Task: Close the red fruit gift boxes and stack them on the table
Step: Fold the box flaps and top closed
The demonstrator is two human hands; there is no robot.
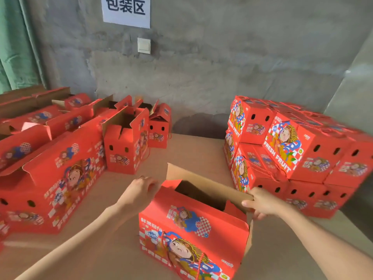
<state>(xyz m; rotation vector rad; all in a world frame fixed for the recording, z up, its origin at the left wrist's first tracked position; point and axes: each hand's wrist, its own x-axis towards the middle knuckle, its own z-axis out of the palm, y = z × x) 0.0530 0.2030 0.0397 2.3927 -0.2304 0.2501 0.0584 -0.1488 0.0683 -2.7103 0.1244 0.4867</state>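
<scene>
Head view, single frame.

Open red box (pixel 193 229): stands on the table (pixel 191 150) at 6 o'clock, directly in front of me. The long axis runs from about 10 o'clock to 4 o'clock. The broad printed face with the cartoon figure turns toward me, at 7 o'clock. The opening points up. The far long flap stands upright with its brown inside showing. A small red end flap sticks up at each short end.

Left hand (pixel 141 191): at the 10 o'clock end of the box, back of hand toward the camera. The fingers are bent together, with their tips at the small end flap. The fingertips are hidden, so I cannot tell whether they pinch it or only touch it.

Right hand (pixel 262 203): at the 4 o'clock end. The thumb lies on top and the fingers are curled beneath, pinching the cardboard edge at that corner.

Closed red boxes (pixel 302 154): stacked in layers at 2 o'clock, well apart from my box, with their hole-punched short ends facing me.

Unclosed red boxes (pixel 60 178): grouped at 9 to 11 o'clock with flaps up, some upright and some lying long.

Grey wall at 12 o'clock carries a paper sign (pixel 126 11) and a white switch (pixel 144 45). A green curtain (pixel 16 47) hangs at 10 o'clock.
</scene>
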